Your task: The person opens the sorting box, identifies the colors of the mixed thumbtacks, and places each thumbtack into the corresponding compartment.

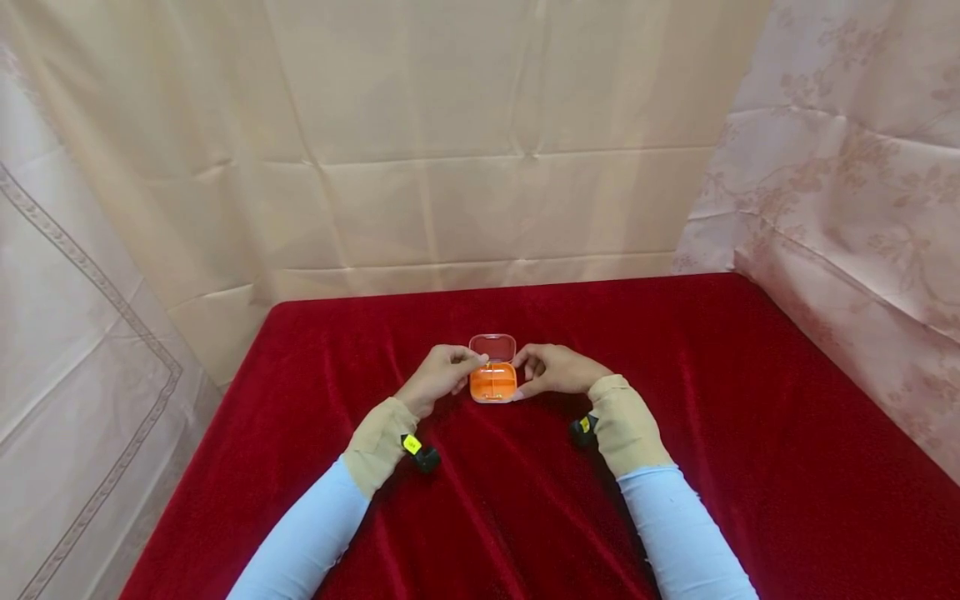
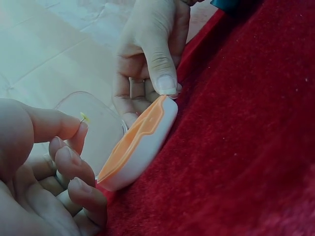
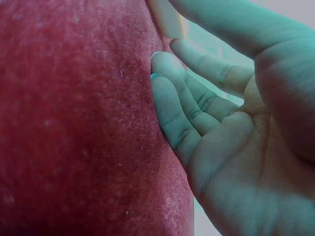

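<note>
An orange and white pill box (image 1: 492,383) with a divided inside lies on the red cloth, its clear lid (image 1: 492,347) swung up at the far side. My left hand (image 1: 444,372) pinches a tiny yellow pin (image 2: 83,117) with a thin stem between thumb and index finger, over the box's left far corner. The other left fingers curl loosely near the box's end in the left wrist view. My right hand (image 1: 558,369) holds the box's right side, thumb at the near corner and index finger by the hinge. In the right wrist view only a bit of the box (image 3: 169,19) shows.
The red velvet cloth (image 1: 480,500) covers the table and has soft folds. Beige curtains (image 1: 480,208) hang behind the far edge, with patterned cloth (image 1: 862,208) at the right. A small black camera (image 1: 426,459) is strapped on the left wrist.
</note>
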### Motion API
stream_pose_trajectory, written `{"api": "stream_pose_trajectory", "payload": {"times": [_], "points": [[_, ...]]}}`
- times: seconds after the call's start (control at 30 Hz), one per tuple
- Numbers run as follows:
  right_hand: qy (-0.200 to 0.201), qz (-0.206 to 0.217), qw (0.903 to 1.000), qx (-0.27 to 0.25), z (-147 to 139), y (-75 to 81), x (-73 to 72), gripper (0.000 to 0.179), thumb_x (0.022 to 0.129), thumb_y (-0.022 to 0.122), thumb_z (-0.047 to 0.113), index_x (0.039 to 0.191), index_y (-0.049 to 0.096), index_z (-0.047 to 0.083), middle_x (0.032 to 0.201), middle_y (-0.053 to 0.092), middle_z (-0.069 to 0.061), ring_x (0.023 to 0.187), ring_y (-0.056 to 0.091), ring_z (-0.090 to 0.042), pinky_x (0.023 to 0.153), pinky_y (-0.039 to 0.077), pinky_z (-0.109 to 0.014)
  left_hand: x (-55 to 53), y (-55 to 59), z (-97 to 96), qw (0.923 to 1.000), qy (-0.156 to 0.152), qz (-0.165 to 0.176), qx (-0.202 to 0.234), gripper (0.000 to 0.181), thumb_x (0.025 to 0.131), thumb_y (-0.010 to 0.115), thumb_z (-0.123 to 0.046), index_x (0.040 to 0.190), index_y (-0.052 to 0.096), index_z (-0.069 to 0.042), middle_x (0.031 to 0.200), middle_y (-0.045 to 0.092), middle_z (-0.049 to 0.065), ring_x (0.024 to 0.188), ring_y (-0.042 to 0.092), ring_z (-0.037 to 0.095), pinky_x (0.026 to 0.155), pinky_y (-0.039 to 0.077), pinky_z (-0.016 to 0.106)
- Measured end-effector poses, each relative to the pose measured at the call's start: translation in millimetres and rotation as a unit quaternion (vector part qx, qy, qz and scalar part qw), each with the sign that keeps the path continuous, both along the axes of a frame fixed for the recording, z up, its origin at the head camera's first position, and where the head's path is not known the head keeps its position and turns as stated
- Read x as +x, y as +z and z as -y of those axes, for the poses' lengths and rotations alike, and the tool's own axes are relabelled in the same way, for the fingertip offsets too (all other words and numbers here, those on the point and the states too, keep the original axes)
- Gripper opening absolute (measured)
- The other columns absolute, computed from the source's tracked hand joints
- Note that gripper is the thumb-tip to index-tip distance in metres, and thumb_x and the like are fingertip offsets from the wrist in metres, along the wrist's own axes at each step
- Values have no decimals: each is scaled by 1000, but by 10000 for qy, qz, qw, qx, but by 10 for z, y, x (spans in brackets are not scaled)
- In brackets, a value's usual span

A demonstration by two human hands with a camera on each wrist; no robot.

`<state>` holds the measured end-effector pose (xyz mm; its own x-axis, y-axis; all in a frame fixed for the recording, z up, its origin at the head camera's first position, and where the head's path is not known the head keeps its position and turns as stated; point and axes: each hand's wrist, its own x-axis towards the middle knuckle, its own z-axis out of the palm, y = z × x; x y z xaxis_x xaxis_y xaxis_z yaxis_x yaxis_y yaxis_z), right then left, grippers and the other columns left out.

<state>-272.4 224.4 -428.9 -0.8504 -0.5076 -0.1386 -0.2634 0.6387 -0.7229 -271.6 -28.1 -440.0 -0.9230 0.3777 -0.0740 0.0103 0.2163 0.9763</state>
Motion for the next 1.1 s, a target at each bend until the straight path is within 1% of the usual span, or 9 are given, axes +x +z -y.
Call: {"api": "stream_pose_trajectory", "payload": {"times": [0.13,0.27,0.33,0.43,0.5,0.57,0.77,0.9,1.1], "points": [[-16,-17,10000,19,-5,10,-3,48,82,89,28,120,65,10,95,61,-4,88,57,-19,77,48,-32,9,6,-22,9999,-59,-105,-13,28,101,69,-21,102,71,6,58,43,-2,53,39,11,52,34,24],[-41,-41,10000,42,-5,19,1,49,82,89,28,120,65,11,96,61,-5,87,56,-19,77,48,-32,27,10,-45,9997,-7,-224,-128,26,100,70,-22,103,73,4,58,41,-3,53,38,12,52,32,25],[-34,-40,10000,61,-1,21,3,49,82,89,28,121,64,11,96,61,-5,88,56,-19,77,48,-32,37,8,-60,9991,57,-323,-283,25,100,70,-23,103,75,1,62,44,-4,57,40,11,54,33,24],[-33,-38,9999,87,4,24,8,49,82,89,28,121,64,11,95,61,-4,87,56,-19,77,48,-32,48,-3,-84,9974,106,-508,-509,24,100,70,-24,101,76,-1,71,51,-4,67,45,11,60,37,24],[-15,-59,9999,88,5,26,11,48,83,89,27,121,64,10,94,60,-4,87,56,-19,76,47,-31,55,-9,-98,9961,100,-625,-615,23,99,70,-24,101,76,-2,77,55,-3,72,48,12,63,40,25],[-17,-67,9999,88,5,27,14,48,83,89,26,121,64,10,94,60,-4,87,56,-18,76,47,-31,67,-13,-109,9952,85,-691,-690,22,99,71,-24,100,76,-2,79,58,-3,74,49,13,64,41,25],[0,-56,9999,105,7,26,14,48,83,88,26,121,64,10,93,61,-4,86,56,-18,77,47,-31,76,-32,-127,9930,143,-799,-854,21,99,71,-25,97,76,-4,75,56,-2,69,48,12,61,40,26],[22,-84,9999,79,3,28,7,48,83,88,27,120,64,10,94,61,-4,86,56,-18,75,48,-31,73,-52,-152,9910,233,-900,-968,19,99,71,-24,97,76,-6,73,55,-2,66,46,12,59,39,26],[46,-98,9999,61,0,13,8,46,83,88,26,119,65,10,92,61,-3,85,56,-17,76,47,-31,103,-52,-178,9884,377,-944,-1132,16,99,71,-21,99,77,-6,72,55,-1,64,46,12,57,39,25]]}}
